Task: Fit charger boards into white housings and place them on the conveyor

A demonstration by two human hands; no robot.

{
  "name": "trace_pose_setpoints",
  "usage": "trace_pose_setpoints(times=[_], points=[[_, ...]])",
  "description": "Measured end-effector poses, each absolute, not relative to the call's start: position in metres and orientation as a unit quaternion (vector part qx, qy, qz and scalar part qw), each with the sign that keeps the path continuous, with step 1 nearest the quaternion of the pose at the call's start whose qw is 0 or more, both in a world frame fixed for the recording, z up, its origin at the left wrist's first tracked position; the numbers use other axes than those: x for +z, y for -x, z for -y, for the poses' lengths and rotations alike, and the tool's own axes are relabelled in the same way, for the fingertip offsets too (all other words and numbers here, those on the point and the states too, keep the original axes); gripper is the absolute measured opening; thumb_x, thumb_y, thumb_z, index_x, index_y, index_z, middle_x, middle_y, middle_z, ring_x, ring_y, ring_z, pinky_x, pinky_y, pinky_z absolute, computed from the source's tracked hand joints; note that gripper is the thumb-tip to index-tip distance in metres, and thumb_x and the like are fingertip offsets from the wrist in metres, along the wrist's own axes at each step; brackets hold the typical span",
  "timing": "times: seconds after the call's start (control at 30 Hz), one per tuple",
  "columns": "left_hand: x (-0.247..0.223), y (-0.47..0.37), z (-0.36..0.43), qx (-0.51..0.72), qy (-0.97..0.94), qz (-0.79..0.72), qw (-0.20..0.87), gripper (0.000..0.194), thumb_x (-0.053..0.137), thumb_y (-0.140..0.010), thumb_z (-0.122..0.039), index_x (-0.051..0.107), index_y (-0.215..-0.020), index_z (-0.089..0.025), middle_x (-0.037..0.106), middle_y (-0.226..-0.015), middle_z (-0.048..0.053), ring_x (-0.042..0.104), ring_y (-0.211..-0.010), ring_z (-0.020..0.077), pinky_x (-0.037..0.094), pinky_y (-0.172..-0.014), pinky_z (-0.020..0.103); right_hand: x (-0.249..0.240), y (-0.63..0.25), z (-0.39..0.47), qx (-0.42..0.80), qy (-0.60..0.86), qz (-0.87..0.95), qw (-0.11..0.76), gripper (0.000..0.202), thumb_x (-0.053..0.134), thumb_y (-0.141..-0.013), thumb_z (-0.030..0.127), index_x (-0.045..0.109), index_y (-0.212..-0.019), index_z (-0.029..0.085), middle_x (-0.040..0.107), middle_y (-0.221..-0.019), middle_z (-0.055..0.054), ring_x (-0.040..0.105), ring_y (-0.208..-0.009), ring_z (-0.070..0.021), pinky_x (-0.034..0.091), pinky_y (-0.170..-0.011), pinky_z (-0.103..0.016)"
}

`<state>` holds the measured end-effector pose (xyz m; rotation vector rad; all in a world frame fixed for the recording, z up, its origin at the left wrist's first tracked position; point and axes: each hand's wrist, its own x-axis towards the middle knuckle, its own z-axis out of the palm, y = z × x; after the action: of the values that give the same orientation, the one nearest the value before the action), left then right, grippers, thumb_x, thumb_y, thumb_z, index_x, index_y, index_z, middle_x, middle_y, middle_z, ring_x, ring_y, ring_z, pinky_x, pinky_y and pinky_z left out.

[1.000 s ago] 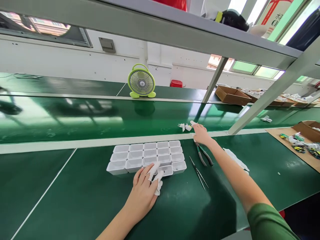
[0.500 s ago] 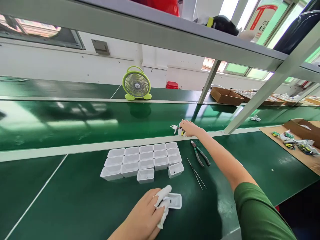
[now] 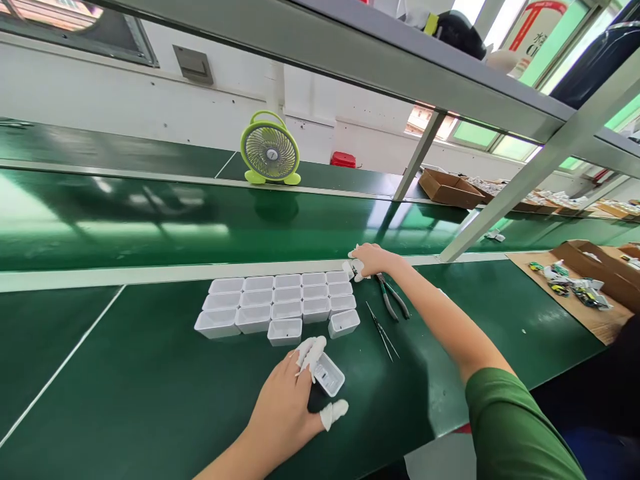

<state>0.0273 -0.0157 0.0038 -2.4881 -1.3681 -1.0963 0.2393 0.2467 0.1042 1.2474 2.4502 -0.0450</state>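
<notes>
My left hand, with white covers on its fingertips, is spread over the green table. Its fingers touch or nearly touch the upper left edge of a small white tray, tilted on the table with something small inside; the thumb is apart. My right hand reaches to the pale strip behind the table, its fingers closed around a small white part. Several white trays stand in tight rows left of it. Two trays, one and another, sit in front of the rows.
Pliers and tweezers lie right of the trays. A green fan stands behind. Cardboard with bagged parts is at the right, and a slanted metal post rises behind my right arm.
My left hand has opened, its thumb now away from the tray, which has turned. My right hand has drawn the white part nearer to the tray rows. The view has shifted somewhat.
</notes>
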Motion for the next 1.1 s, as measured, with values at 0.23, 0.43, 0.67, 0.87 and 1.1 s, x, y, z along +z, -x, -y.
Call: trace_pose_setpoints(times=[0.23,0.43,0.67,0.87,1.1], points=[[0.002,-0.027,0.016,-0.329,0.794,0.504,-0.091,0.091,0.068,-0.080,-0.032,0.019,-0.154,-0.013,0.069,-0.105,0.013,0.068,-0.088,0.0289,0.060,-0.074,0.041,0.121,-0.241,-0.235,-0.001,-0.450,-0.884,0.131,0.041,0.069,-0.071,0.009,0.069,-0.112,0.012,0.071,-0.115,-0.017,0.062,-0.115,-0.0364,0.043,-0.101,-0.045],[0.002,-0.022,0.012,-0.330,0.775,0.504,-0.188,0.063,0.074,-0.078,-0.035,0.049,-0.133,-0.018,0.069,-0.109,0.012,0.068,-0.099,0.0294,0.059,-0.082,0.042,0.142,-0.300,-0.185,-0.152,-0.444,-0.764,-0.443,0.055,0.059,-0.090,0.046,0.048,-0.141,0.026,0.063,-0.132,-0.009,0.060,-0.125,-0.0287,0.046,-0.106,-0.052],[0.021,-0.015,0.011,-0.405,0.722,0.450,-0.334,0.063,0.068,-0.083,-0.027,0.037,-0.138,-0.024,0.063,-0.123,0.011,0.066,-0.108,0.0238,0.058,-0.090,0.038,0.077,-0.253,-0.086,-0.460,-0.419,-0.644,-0.445,0.055,0.021,-0.101,0.058,0.039,-0.147,0.033,0.064,-0.135,-0.012,0.062,-0.125,-0.0298,0.053,-0.099,-0.057],[0.027,-0.012,0.013,-0.446,0.721,0.427,-0.316,0.059,0.066,-0.084,-0.024,0.038,-0.137,-0.024,0.059,-0.119,0.011,0.065,-0.106,0.0228,0.059,-0.089,0.038,0.039,-0.242,-0.044,-0.511,-0.364,-0.652,-0.425,0.080,0.068,-0.073,0.073,0.056,-0.137,0.027,0.072,-0.119,-0.015,0.067,-0.116,-0.0370,0.053,-0.103,-0.057],[0.034,-0.006,0.017,-0.429,0.762,0.421,-0.242,0.061,0.065,-0.085,-0.028,0.039,-0.140,-0.024,0.061,-0.126,0.012,0.063,-0.116,0.0247,0.056,-0.094,0.036,0.056,-0.235,-0.024,-0.600,-0.283,-0.601,-0.445,0.074,0.089,-0.060,0.060,0.066,-0.124,0.031,0.076,-0.115,-0.011,0.071,-0.112,-0.0337,0.058,-0.097,-0.053]])
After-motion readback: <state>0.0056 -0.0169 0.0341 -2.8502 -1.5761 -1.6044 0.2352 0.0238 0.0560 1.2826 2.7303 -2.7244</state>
